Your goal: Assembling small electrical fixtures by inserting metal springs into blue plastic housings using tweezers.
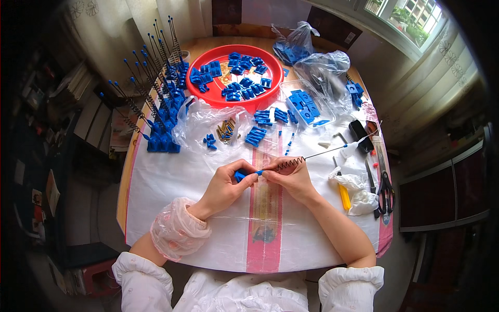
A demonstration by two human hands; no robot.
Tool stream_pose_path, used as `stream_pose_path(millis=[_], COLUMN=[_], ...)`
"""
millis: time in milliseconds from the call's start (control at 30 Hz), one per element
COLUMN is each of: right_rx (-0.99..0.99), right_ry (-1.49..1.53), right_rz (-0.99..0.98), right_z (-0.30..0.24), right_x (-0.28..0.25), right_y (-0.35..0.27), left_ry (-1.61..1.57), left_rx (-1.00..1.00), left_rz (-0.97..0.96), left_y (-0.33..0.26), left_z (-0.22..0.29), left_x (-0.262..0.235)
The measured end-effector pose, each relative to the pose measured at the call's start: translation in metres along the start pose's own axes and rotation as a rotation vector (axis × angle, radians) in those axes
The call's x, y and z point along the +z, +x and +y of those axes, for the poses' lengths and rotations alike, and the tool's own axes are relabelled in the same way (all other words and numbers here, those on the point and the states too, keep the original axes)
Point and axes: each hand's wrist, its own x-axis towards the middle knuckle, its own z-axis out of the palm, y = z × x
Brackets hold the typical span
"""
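Over the middle of the table, my left hand (221, 186) pinches a small blue plastic part (239, 176) between thumb and fingers. My right hand (297, 182) meets it fingertip to fingertip, closed on a black coil spring (290, 164). From the spring a thin rod (323, 152) runs up to the right and carries a small blue tip (344, 146). A blue bit shows between the two hands' fingertips; how it joins the spring is hidden. Beyond my hands lie blue clip-like parts (255, 137) in rows and small brass-coloured pieces (225, 130).
Upright blue bases (165, 143) with springs and rods crowd the left side. A red round tray (233, 103) of blue parts stands behind, beside a clear box (331, 118) and plastic bags (325, 67). At right lie scissors (385, 195), a yellow-handled tool (344, 196) and crumpled white plastic (363, 202).
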Motion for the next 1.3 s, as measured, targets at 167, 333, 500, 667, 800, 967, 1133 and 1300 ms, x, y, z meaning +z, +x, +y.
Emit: stream_pose_path(millis=[167, 333, 500, 667, 800, 967, 1133, 1300], right_rx=[-0.012, 0.004, -0.007, -0.007, 0.004, -0.038, -0.026, -0.031], right_ry=[-0.023, -0.013, -0.031, -0.023, -0.042, -0.044, -0.029, -0.042], right_rz=[-0.014, -0.011, -0.024, -0.035, -0.027, -0.047, -0.044, -0.037], right_z=[0.001, -0.0018, -0.0015, -0.0018, -0.0054, 0.0003, 0.0007, 0.0018], right_x=[-0.0012, 0.001, -0.001, -0.0005, 0.0011, -0.002, -0.0015, -0.0025], right_y=[0.0002, 0.0, -0.0005, 0.0001, 0.0, 0.0004, 0.0004, -0.0002], left_ry=[-0.002, -0.006, -0.009, -0.021, -0.028, -0.033, -0.039, -0.037], left_rx=[-0.005, -0.015, -0.032, -0.028, -0.04, -0.045, -0.048, -0.057], left_rz=[-0.011, -0.017, -0.034, -0.041, -0.042, -0.051, -0.052, -0.055], left_y=[-0.0006, -0.0009, 0.0, -0.0006, -0.0003, 0.0002, -0.0004, 0.0001], left_z=[-0.0006, -0.0023, 0.0005, -0.0014, -0.0005, -0.0003, 0.0006, 0.0005], left_x=[-0.0008, -0.0017, -0.0022, -0.0026, -0.0031, -0.003, -0.0034, -0.0031])
